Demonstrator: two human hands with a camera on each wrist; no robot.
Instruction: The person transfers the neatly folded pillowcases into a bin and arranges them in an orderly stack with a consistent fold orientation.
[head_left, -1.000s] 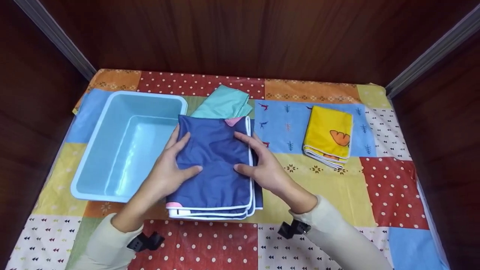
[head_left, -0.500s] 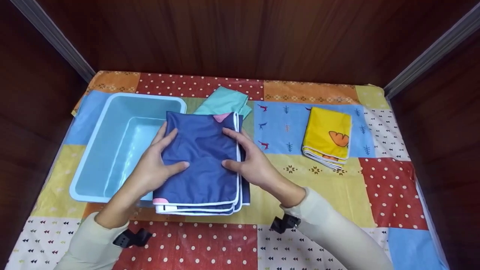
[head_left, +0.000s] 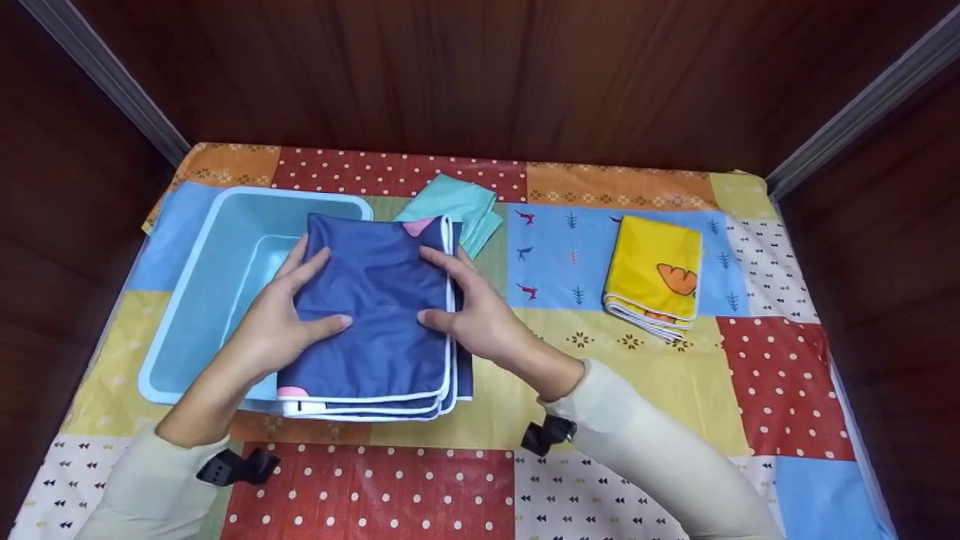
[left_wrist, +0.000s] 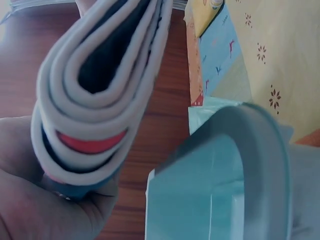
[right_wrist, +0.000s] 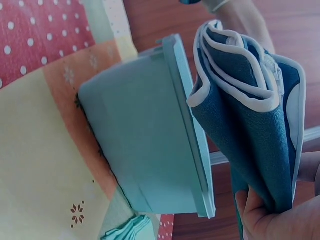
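Note:
Both hands hold a folded navy cloth [head_left: 375,322] with white piped edges and pink patches. My left hand [head_left: 281,322] grips its left side, thumb on top and fingers round the edge. On the opposite side my right hand [head_left: 484,319] grips it the same way. The cloth overlaps the right part of a light blue plastic basin [head_left: 176,322] in the head view. From the right wrist, the folded layers [right_wrist: 250,110] show raised above the basin's rim [right_wrist: 192,135]. Rolled folds [left_wrist: 100,115] rest in my left hand [left_wrist: 50,205] in the left wrist view.
A mint-green folded cloth [head_left: 457,206] lies behind the navy one, partly covered by it in the head view. To the right is a yellow folded cloth [head_left: 652,262] with a carrot print. A patchwork tablecloth [head_left: 637,397] covers the table, with dark wooden panels [head_left: 480,75] around it.
Both hands have carried the navy cloth leftward and slightly away from me, so it now overlaps the basin's right side. The basin and the other cloths have stayed put.

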